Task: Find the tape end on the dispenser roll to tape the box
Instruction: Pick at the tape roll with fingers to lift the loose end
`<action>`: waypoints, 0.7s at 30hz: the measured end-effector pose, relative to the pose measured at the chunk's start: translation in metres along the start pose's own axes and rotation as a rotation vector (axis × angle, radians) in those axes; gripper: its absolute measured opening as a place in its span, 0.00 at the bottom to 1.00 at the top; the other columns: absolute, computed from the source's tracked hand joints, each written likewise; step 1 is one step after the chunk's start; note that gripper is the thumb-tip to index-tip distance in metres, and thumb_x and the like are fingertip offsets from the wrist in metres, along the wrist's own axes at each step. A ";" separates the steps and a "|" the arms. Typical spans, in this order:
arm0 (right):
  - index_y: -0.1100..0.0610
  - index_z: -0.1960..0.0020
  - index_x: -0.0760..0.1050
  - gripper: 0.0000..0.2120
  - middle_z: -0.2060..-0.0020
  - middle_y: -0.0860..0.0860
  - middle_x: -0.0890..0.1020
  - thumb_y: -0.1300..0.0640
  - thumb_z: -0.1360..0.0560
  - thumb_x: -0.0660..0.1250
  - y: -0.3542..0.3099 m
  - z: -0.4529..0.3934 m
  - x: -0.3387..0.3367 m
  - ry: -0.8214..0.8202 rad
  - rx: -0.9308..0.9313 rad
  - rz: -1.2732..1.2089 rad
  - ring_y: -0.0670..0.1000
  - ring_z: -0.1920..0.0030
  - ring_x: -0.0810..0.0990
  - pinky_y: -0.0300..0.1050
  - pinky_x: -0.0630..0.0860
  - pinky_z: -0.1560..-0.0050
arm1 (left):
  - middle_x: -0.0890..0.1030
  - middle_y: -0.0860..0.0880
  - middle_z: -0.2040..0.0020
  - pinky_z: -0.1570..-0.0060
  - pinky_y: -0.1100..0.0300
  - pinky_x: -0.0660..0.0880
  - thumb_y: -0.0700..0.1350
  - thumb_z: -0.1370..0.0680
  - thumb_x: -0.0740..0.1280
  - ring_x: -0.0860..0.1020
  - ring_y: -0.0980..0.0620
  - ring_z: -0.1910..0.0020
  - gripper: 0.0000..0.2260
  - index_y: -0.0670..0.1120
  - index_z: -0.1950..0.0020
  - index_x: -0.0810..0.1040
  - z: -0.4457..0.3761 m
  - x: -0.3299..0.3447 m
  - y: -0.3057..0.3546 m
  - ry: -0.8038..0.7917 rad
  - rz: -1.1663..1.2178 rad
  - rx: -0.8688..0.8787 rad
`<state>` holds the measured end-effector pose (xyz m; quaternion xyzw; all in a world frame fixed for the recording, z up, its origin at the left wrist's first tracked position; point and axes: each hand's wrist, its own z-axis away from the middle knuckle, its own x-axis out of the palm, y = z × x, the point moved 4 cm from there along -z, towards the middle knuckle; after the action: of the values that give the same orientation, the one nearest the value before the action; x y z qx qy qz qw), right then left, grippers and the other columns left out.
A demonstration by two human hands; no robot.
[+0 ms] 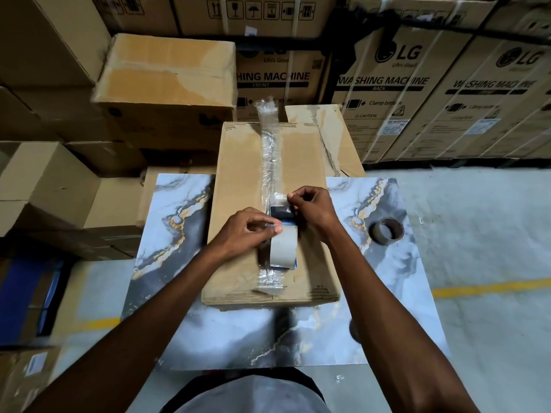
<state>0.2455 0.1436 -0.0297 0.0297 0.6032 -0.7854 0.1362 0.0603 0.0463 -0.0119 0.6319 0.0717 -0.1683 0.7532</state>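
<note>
Fingers (275,229) of the left hand (243,234) are pinching the grey tape roll (283,247) on the brown cardboard box (238,189); right hand (313,208) is pinching clear tape (280,198) just beyond.

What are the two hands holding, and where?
Left hand pinches the tape roll on the dispenser; right hand pinches clear tape near the dispenser's front.
</note>
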 end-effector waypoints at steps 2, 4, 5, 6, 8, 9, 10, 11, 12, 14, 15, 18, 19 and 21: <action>0.62 0.60 0.81 0.09 0.69 0.51 0.82 0.60 0.23 0.74 0.001 -0.002 0.001 -0.012 -0.024 0.052 0.47 0.69 0.78 0.44 0.76 0.63 | 0.82 0.54 0.47 0.45 0.62 0.80 0.69 0.33 0.73 0.84 0.56 0.50 0.15 0.67 0.50 0.85 0.001 0.001 0.003 -0.028 -0.057 -0.002; 0.65 0.58 0.81 0.09 0.67 0.53 0.82 0.60 0.23 0.73 0.001 -0.001 0.001 -0.029 -0.039 0.067 0.49 0.66 0.79 0.46 0.77 0.60 | 0.82 0.54 0.46 0.47 0.64 0.79 0.69 0.33 0.73 0.83 0.57 0.51 0.14 0.68 0.50 0.83 0.002 0.001 0.006 -0.046 -0.097 -0.008; 0.67 0.58 0.81 0.10 0.67 0.54 0.82 0.60 0.22 0.73 0.001 0.000 0.001 -0.036 -0.045 0.067 0.49 0.66 0.79 0.46 0.77 0.60 | 0.81 0.54 0.46 0.48 0.64 0.78 0.68 0.32 0.74 0.82 0.57 0.50 0.13 0.68 0.51 0.83 0.002 0.001 0.005 -0.053 -0.111 -0.017; 0.67 0.57 0.80 0.10 0.68 0.55 0.82 0.60 0.22 0.72 0.000 0.000 0.001 -0.039 -0.055 0.071 0.49 0.67 0.79 0.46 0.77 0.61 | 0.81 0.53 0.45 0.47 0.63 0.77 0.65 0.29 0.76 0.82 0.57 0.50 0.10 0.67 0.50 0.83 0.001 0.002 0.005 -0.062 -0.117 -0.025; 0.67 0.57 0.80 0.10 0.68 0.53 0.83 0.60 0.22 0.72 0.000 0.001 0.000 -0.042 -0.080 0.099 0.49 0.68 0.80 0.47 0.78 0.61 | 0.81 0.51 0.44 0.46 0.62 0.76 0.61 0.25 0.76 0.81 0.58 0.48 0.07 0.65 0.50 0.83 -0.002 0.004 0.005 -0.065 -0.127 -0.041; 0.66 0.58 0.79 0.10 0.68 0.53 0.83 0.60 0.22 0.72 0.001 0.000 0.000 -0.040 -0.095 0.117 0.49 0.67 0.81 0.48 0.79 0.60 | 0.81 0.50 0.44 0.46 0.62 0.76 0.64 0.26 0.74 0.81 0.58 0.47 0.10 0.63 0.49 0.84 -0.003 0.006 0.004 -0.056 -0.135 -0.041; 0.64 0.58 0.79 0.10 0.67 0.54 0.84 0.59 0.22 0.72 0.001 -0.001 0.000 -0.038 -0.114 0.135 0.50 0.66 0.82 0.50 0.80 0.59 | 0.81 0.50 0.44 0.45 0.62 0.76 0.66 0.27 0.74 0.81 0.58 0.47 0.15 0.61 0.46 0.86 -0.003 0.009 0.003 -0.043 -0.151 -0.050; 0.63 0.59 0.79 0.09 0.67 0.54 0.85 0.59 0.22 0.72 0.000 -0.001 0.000 -0.037 -0.139 0.152 0.51 0.65 0.83 0.51 0.81 0.58 | 0.80 0.50 0.44 0.45 0.62 0.76 0.66 0.27 0.75 0.81 0.58 0.47 0.18 0.58 0.44 0.86 -0.003 0.012 0.003 -0.035 -0.170 -0.058; 0.61 0.60 0.79 0.09 0.67 0.54 0.85 0.58 0.23 0.71 -0.001 0.000 0.001 -0.033 -0.167 0.170 0.51 0.65 0.83 0.52 0.81 0.58 | 0.79 0.51 0.44 0.46 0.63 0.75 0.64 0.26 0.76 0.81 0.58 0.48 0.18 0.56 0.41 0.86 -0.002 0.014 0.003 -0.029 -0.184 -0.066; 0.60 0.60 0.79 0.08 0.67 0.53 0.84 0.60 0.22 0.71 -0.007 0.005 0.002 -0.025 -0.236 0.181 0.49 0.66 0.81 0.47 0.79 0.61 | 0.79 0.50 0.43 0.47 0.66 0.74 0.59 0.24 0.77 0.81 0.58 0.48 0.16 0.55 0.40 0.85 -0.003 0.015 0.002 -0.038 -0.183 -0.079; 0.61 0.59 0.79 0.08 0.68 0.53 0.82 0.62 0.22 0.70 -0.009 0.008 0.002 -0.028 -0.261 0.173 0.47 0.67 0.80 0.44 0.78 0.62 | 0.79 0.50 0.43 0.48 0.68 0.74 0.59 0.24 0.78 0.81 0.59 0.48 0.15 0.57 0.41 0.85 -0.003 0.014 0.002 -0.052 -0.178 -0.083; 0.62 0.59 0.79 0.08 0.69 0.52 0.80 0.63 0.22 0.70 -0.009 0.009 0.004 -0.047 -0.278 0.168 0.43 0.69 0.77 0.40 0.75 0.64 | 0.80 0.49 0.41 0.49 0.70 0.73 0.59 0.25 0.78 0.80 0.61 0.49 0.13 0.59 0.43 0.84 -0.004 0.009 0.004 -0.083 -0.168 -0.096; 0.60 0.60 0.79 0.08 0.69 0.50 0.80 0.61 0.22 0.71 -0.007 0.005 0.003 -0.050 -0.280 0.197 0.44 0.69 0.76 0.42 0.75 0.64 | 0.79 0.49 0.41 0.50 0.73 0.73 0.59 0.25 0.78 0.80 0.61 0.49 0.14 0.58 0.42 0.84 -0.004 0.009 0.004 -0.087 -0.174 -0.100; 0.57 0.60 0.79 0.08 0.69 0.50 0.82 0.57 0.22 0.71 -0.003 -0.001 0.001 -0.062 -0.275 0.269 0.48 0.68 0.78 0.48 0.77 0.62 | 0.79 0.49 0.41 0.54 0.77 0.71 0.58 0.25 0.79 0.80 0.61 0.50 0.16 0.56 0.40 0.85 -0.004 0.010 0.006 -0.094 -0.192 -0.095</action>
<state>0.2430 0.1453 -0.0272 0.0668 0.6909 -0.6708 0.2612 0.0722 0.0494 -0.0107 0.5770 0.1045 -0.2653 0.7654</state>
